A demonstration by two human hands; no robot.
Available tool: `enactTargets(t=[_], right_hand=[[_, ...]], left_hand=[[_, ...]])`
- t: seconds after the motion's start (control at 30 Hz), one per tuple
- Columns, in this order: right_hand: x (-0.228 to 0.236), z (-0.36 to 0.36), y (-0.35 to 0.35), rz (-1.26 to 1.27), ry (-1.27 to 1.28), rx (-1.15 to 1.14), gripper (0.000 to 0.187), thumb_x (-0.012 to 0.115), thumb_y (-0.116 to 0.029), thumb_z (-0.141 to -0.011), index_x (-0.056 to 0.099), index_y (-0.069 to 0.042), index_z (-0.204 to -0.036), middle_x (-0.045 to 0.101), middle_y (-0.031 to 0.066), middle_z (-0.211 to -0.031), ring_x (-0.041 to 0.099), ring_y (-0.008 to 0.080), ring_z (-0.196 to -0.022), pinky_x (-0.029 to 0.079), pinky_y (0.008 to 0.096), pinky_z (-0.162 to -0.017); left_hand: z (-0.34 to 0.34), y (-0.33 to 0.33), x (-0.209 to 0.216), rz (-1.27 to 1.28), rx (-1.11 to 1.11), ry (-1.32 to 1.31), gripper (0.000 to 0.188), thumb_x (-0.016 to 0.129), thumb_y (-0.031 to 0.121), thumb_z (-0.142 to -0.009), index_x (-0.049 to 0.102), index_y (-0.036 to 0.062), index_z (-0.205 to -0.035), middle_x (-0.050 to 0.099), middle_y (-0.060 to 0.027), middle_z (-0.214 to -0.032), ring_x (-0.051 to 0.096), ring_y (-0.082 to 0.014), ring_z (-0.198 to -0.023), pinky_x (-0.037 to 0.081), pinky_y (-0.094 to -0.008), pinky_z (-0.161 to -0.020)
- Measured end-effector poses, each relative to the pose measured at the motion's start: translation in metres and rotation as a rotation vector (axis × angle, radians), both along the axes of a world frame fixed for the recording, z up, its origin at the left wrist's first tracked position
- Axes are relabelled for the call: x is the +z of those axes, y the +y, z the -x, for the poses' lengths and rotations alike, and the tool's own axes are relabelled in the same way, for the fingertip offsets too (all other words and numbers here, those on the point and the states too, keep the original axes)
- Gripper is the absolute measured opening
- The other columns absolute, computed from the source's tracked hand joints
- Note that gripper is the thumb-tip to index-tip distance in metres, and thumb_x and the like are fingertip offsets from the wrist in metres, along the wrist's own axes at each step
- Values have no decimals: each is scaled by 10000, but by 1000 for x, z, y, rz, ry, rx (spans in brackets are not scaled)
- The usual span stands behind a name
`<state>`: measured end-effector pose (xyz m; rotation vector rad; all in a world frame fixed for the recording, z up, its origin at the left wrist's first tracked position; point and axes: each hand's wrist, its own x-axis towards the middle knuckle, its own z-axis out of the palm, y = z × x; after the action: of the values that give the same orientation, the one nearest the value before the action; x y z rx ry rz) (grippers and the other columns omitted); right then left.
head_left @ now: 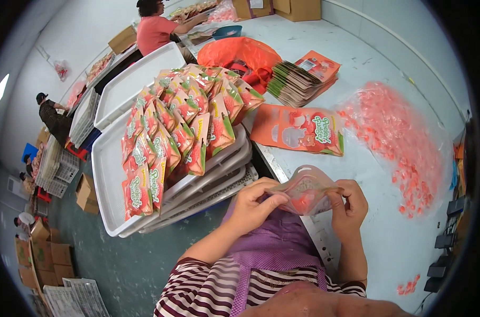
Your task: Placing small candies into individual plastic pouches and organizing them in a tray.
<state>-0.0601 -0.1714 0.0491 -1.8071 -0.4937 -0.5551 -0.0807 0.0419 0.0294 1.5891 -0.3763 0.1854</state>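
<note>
In front of my chest I hold a candy pouch with its mouth spread apart; a few pink-red wrapped pieces show inside. My left hand pinches one edge of it between thumb and fingers. At the opposite edge, my right hand grips with closed fingers. Just beyond lies a flat red and green pouch on the white table. To the right, a clear plastic bag spills many small pink-red wrapped pieces. On the left, filled pouches stand in rows in a white tray.
Behind the flat pouch sit a stack of pouches and an orange plastic bag. More stacked trays support the filled one. A few loose pieces lie at the near right. A co-worker in a pink shirt works at the far end.
</note>
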Motion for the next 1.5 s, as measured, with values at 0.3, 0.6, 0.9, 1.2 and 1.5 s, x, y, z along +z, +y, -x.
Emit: enactTargets(t=[0.3, 0.6, 0.9, 1.2, 1.5], right_hand=[[-6, 4, -3, -9, 29, 6, 40, 590, -19, -830, 563, 6, -817, 560, 66, -815, 509, 97, -676, 413, 216, -593], [-3, 1, -5, -273, 138, 102, 16, 550, 15, -844, 547, 1, -836, 560, 68, -857, 515, 89, -706, 426, 210, -623], [15, 2, 0, -10, -43, 47, 219, 686, 13, -692, 598, -4, -892, 592, 107, -825, 563, 195, -728, 455, 283, -632], [13, 5, -8, 216, 51, 198, 155, 728, -3, -603, 627, -28, -718, 535, 50, -687, 495, 181, -620, 383, 273, -516], [29, 5, -7, 261, -109, 136, 250, 727, -80, -630, 611, -43, -848, 533, 50, -742, 505, 207, -647, 432, 352, -689]], left_hand=[[3, 0, 0, -133, 181, -95, 113, 664, 57, -777, 637, -12, -862, 619, -81, -848, 587, -155, -789, 459, -264, -681], [1, -3, 13, 213, 27, 96, 256, 723, 126, -754, 619, -14, -941, 587, -71, -879, 557, -151, -777, 439, -246, -705], [-8, 7, 13, -166, -11, -224, 173, 696, 53, -718, 655, 3, -879, 602, -83, -784, 559, -191, -727, 430, -297, -658], [1, 4, 25, -358, -12, -472, 239, 700, -3, -627, 665, 34, -861, 593, -68, -750, 555, -224, -688, 450, -322, -624], [6, 5, 31, -408, -6, -541, 266, 734, 15, -599, 662, 34, -855, 568, -63, -755, 533, -211, -668, 423, -306, -565]])
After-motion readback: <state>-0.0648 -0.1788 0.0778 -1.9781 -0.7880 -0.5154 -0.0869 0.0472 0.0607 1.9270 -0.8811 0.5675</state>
